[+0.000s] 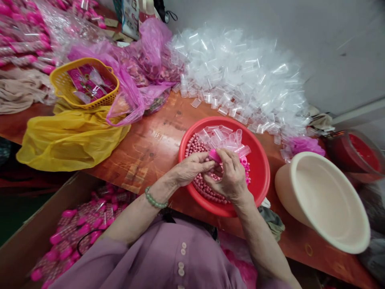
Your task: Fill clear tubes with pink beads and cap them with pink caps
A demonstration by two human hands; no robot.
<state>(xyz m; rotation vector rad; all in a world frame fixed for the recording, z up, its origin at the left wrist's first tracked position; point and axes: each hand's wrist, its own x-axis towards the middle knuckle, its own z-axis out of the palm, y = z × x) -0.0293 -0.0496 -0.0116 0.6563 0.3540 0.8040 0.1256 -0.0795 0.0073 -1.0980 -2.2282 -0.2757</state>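
Note:
Both hands meet over a red basin (264, 176) on the wooden table. My right hand (230, 174) has its fingers closed round a bright pink cap (214, 155). My left hand (195, 166), with a green bead bracelet (155, 199) at its wrist, pinches at the same cap from the left; its fingertips touch it. Whether a tube is joined to the cap is hidden by the fingers. In the basin lie pink beads (207, 190) at the left and bottom, clear plastic tubes (221, 136) at the top, and small pink caps (247, 170) at the right.
A big heap of clear tubes (240, 72) lies behind the basin. At the right stands a cream tub (331, 204). To the left are a yellow basket (86, 105), a yellow bag (72, 140) and pink bags (153, 48). A box (42, 212) of filled pink-capped tubes (81, 224) sits below the table edge.

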